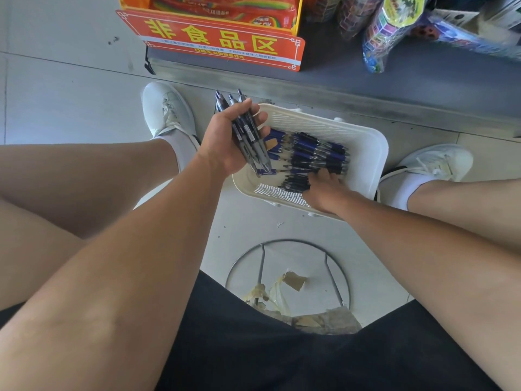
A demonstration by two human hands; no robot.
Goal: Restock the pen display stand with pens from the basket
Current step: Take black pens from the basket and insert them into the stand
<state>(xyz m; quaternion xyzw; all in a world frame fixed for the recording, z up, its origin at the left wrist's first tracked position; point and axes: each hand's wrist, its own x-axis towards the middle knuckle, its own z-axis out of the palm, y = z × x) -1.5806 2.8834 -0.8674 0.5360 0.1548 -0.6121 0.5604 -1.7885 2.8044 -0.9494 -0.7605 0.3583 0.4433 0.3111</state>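
Observation:
A white slatted plastic basket (363, 142) sits on the floor between my feet. A heap of dark blue pens (313, 156) lies in it. My left hand (225, 136) grips a bundle of pens (248, 128) over the basket's left edge, their tips pointing away from me. Inside the basket, my right hand (324, 190) reaches down with its fingers on the pen heap; whether it pinches a pen is hidden. No pen display stand is in view.
A grey shelf base (338, 80) runs across the top, with an orange sign (214, 40) and wrapped goods (394, 26) on it. My white shoes (166, 108) flank the basket. A round wire stool frame (287, 275) with tape scraps stands below me.

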